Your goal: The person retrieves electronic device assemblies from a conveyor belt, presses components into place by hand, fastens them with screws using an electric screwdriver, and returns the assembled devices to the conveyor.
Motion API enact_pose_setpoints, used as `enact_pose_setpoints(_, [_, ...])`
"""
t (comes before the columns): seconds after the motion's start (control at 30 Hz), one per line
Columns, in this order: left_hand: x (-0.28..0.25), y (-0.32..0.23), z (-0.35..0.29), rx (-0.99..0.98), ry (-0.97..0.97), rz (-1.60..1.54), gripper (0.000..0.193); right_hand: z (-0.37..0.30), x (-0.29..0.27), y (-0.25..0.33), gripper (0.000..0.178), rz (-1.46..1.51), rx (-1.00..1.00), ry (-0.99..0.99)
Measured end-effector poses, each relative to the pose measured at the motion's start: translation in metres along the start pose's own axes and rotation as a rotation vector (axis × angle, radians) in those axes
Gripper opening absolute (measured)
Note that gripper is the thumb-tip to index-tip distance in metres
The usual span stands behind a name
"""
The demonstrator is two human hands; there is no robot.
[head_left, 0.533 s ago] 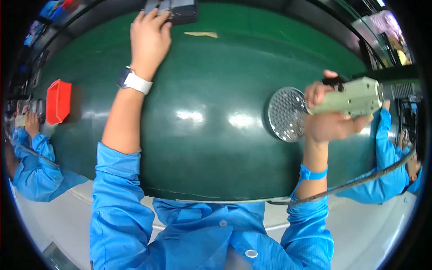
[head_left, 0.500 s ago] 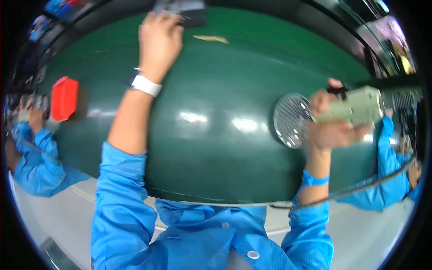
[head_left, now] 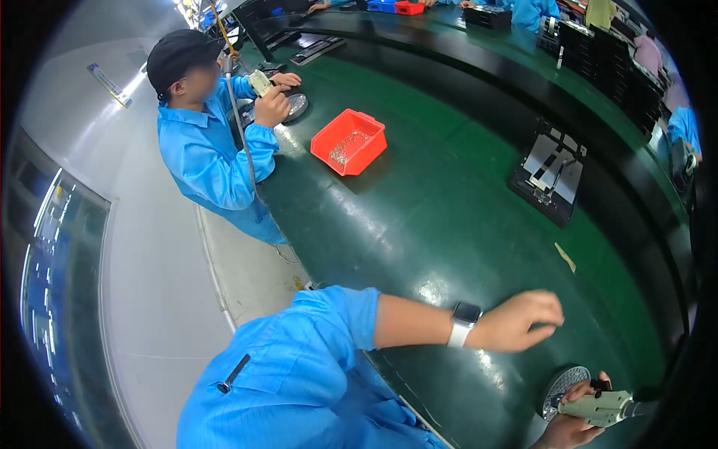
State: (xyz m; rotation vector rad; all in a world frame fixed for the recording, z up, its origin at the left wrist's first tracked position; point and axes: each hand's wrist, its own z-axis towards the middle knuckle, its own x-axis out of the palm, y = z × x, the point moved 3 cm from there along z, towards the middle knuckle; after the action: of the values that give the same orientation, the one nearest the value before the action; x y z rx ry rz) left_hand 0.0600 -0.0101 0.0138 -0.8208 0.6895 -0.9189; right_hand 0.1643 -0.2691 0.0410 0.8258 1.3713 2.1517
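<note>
My left hand (head_left: 520,322), with a white-strapped watch on its wrist, hovers over the green table. Its fingers are loosely bent, the thumb stands apart, and nothing shows between them. At the lower right my right hand (head_left: 568,430) grips a pale green electric screwdriver (head_left: 598,408) held sideways, its grey end toward the right. Partly behind that hand, on the table, is a round ridged dish (head_left: 559,389). Farther off, a black device (head_left: 550,172) with light grey plates lies near the table's far side, apart from my left hand.
A red bin (head_left: 369,148) holding small metal pieces stands on the table. Beyond it a co-worker (head_left: 217,142) in blue holds a similar pale green tool. A yellowish strip (head_left: 565,257) lies by the far edge. Stacked black cases (head_left: 591,60) stand at the back right.
The view has swung to the left. My left hand has come away from the black device, back toward me. The right hand still holds the electric screwdriver beside the dish.
</note>
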Motion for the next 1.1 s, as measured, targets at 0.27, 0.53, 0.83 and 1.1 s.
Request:
enact_pose_setpoints(0.27, [0.023,-0.034,-0.031,-0.408,0.072,-0.377,0.02,0.016,0.062,0.041,0.046,-0.698,-0.477,-0.495])
enact_pose_setpoints(0.53, [0.1,-0.032,-0.091,-0.289,0.54,-0.855,0.007,-0.02,0.157,0.057,0.018,-0.555,-0.415,0.716])
enact_pose_setpoints(0.83, [0.101,-0.06,-0.095,-0.229,0.784,-0.744,0.034,-0.009,0.197,0.017,0.029,-0.249,-0.587,0.951])
enact_pose_setpoints(1.1, [0.118,-0.075,-0.1,-0.317,0.833,-0.826,0.03,0.03,0.249,0.033,0.026,-0.206,-0.752,1.038])
